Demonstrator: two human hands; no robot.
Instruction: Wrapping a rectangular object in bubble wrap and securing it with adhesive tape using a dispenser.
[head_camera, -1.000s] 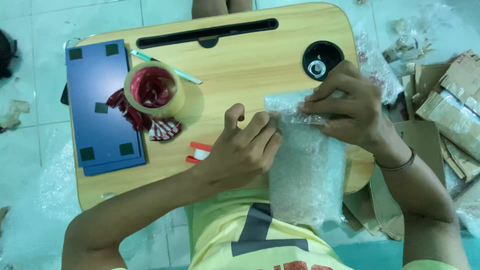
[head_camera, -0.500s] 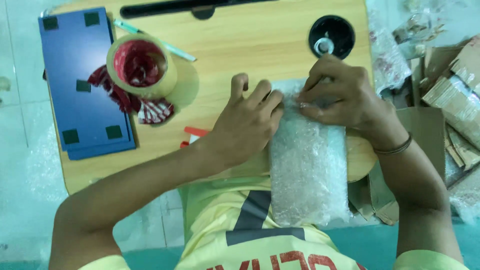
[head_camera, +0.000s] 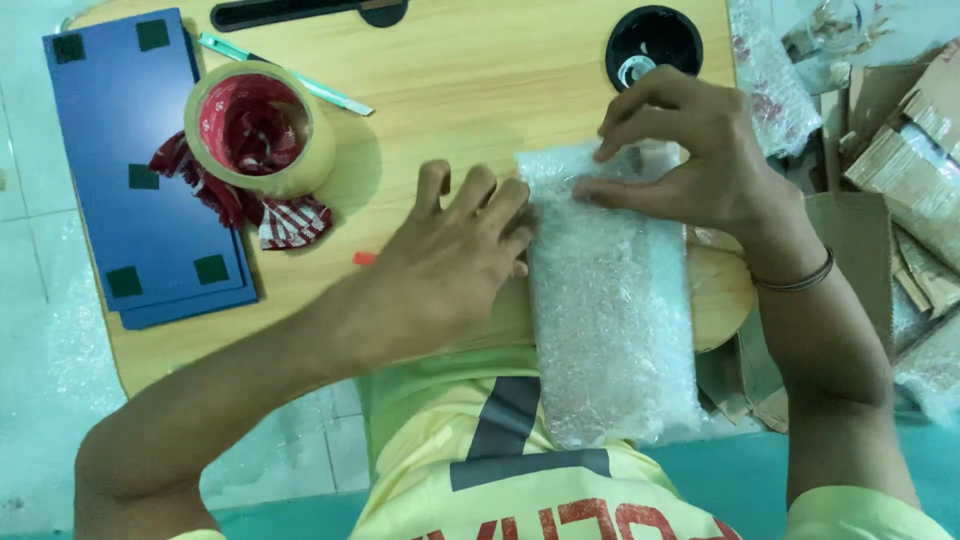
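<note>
Far left I see a blue board (head_camera: 140, 170) with dark square pads lying flat on the wooden surface (head_camera: 470, 90). Just beside it stands a roll of tan tape (head_camera: 258, 128), with red-and-white scraps (head_camera: 285, 222) at its base and a thin teal pen (head_camera: 290, 73) behind it. My left hand (head_camera: 450, 265) lies flat, fingers spread, its fingertips pressed against the left edge of the bubble-wrap parcel (head_camera: 610, 310). The parcel lies lengthwise, its far end on the surface and its near end hanging over my yellow shirt (head_camera: 430, 440). My right hand (head_camera: 690, 150) pinches the parcel's top end. Cardboard boxes (head_camera: 910, 150) sit at far right.
</note>
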